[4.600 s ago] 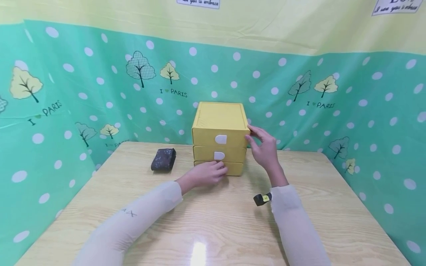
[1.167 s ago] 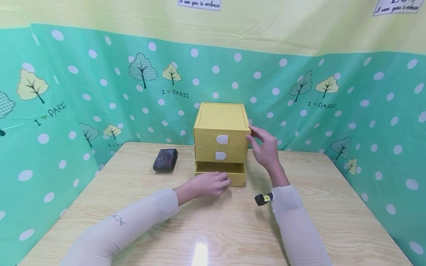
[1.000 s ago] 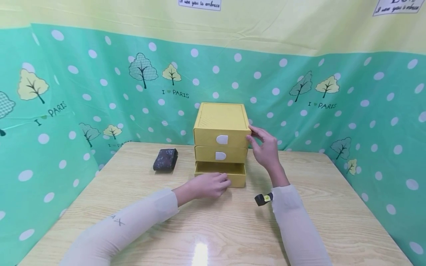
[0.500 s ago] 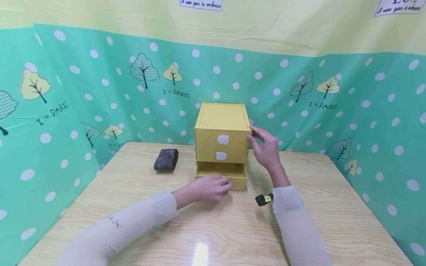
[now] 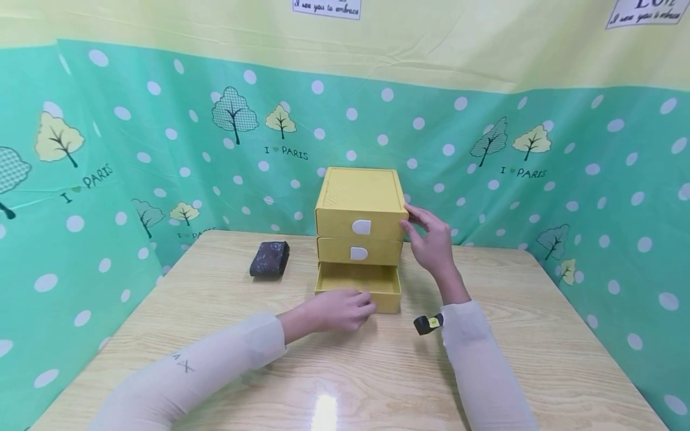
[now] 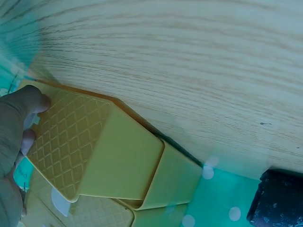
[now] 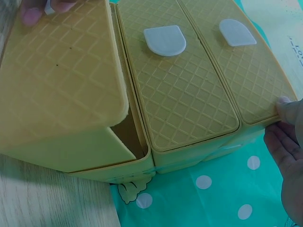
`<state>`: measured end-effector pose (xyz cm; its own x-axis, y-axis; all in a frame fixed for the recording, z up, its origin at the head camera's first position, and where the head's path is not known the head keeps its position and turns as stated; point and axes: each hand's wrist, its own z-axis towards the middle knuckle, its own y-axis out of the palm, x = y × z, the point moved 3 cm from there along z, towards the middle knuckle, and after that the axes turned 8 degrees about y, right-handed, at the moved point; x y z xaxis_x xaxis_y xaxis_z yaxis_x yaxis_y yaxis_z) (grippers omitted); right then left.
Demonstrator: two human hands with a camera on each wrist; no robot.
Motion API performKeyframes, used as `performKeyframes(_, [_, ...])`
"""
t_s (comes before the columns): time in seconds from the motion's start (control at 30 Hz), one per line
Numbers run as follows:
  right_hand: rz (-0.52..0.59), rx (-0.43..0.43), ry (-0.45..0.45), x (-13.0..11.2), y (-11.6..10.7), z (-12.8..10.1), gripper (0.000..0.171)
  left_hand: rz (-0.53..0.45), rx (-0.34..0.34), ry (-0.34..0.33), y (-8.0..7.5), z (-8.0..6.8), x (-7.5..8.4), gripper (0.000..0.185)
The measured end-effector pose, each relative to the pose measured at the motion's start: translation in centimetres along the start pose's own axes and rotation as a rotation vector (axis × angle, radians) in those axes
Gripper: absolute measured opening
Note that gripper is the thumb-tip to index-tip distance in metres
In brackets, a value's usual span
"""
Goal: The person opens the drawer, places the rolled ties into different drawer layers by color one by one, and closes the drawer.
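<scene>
A small yellow drawer cabinet (image 5: 361,188) with three stacked drawers stands at the back of the table. Its bottom drawer (image 5: 387,303) is pulled out, and the visible part of its inside is bare. My left hand (image 5: 342,311) holds this drawer by its front tab (image 7: 49,7), mostly hidden behind the fingers. With thumb on the front face and fingers along the side, my right hand (image 5: 431,242) grips the cabinet's upper right corner. The top drawer (image 7: 236,66) and middle drawer (image 7: 180,90) are closed, each with a white tab.
To the left of the cabinet lies a dark patterned pouch-like item (image 5: 269,259). A green dotted curtain (image 5: 431,143) hangs close behind the wooden table (image 5: 377,383). A black strap (image 5: 427,324) with a yellow patch sticks out at the right wrist.
The bottom drawer, nearly closed at first, has slid out toward me with my left hand on it. My right hand stays at the cabinet's corner.
</scene>
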<state>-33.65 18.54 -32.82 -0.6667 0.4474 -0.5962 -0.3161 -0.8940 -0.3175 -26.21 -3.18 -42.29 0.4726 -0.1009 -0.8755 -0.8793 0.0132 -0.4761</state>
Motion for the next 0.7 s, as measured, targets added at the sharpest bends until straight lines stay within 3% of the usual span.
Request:
performKeyframes(0.27, [-0.037, -0.006, 0.000, 0.02, -0.03, 0.02, 0.040, 0.008, 0.040, 0.007, -0.45, -0.09, 0.24, 0.025])
performKeyframes(0.7, [-0.019, 0.000, -0.012, -0.07, 0.04, 0.01, 0.040, -0.008, 0.028, 0.011, -0.90, -0.28, 0.58, 0.023])
